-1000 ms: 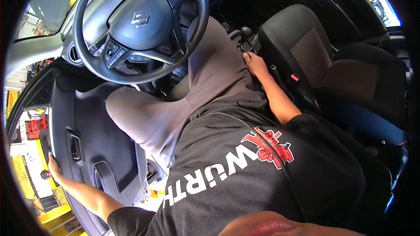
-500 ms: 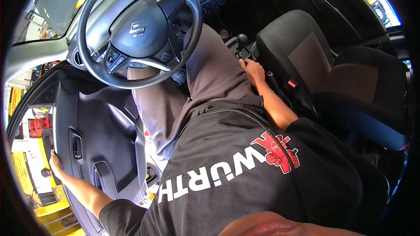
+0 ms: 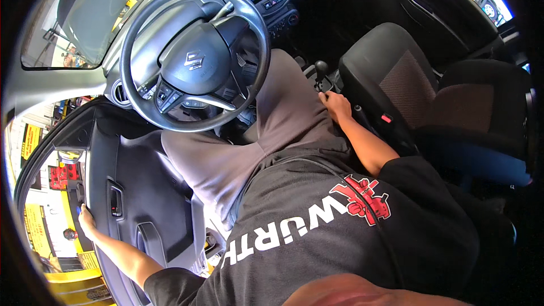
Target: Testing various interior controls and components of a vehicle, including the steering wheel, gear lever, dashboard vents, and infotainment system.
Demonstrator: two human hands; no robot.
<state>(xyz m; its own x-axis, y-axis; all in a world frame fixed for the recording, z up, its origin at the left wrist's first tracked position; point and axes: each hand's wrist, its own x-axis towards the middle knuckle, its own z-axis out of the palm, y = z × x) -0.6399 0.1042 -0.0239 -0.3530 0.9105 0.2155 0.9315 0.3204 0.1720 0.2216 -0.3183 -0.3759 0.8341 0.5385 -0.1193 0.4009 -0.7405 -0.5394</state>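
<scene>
Head view: left hand point(image 3: 86, 219) grips the open dark grey plastic car door point(image 3: 141, 192) at its edge. Right hand point(image 3: 335, 105) rests beside the black gear lever point(image 3: 321, 69) – fingers curled, whether holding anything I cannot tell.

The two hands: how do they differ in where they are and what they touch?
The left hand reaches out to the open door and rests on its top edge. The right hand lies low between the seats, beside the gear lever, not on it. The left arm is stretched far; the right is bent. Both are bare.

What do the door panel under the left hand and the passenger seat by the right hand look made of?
Door panel: apparently hard moulded plastic, dark grey, matte with a faint sheen. Passenger seat: looks like woven fabric, black with a brownish textured centre, no shine.
</scene>
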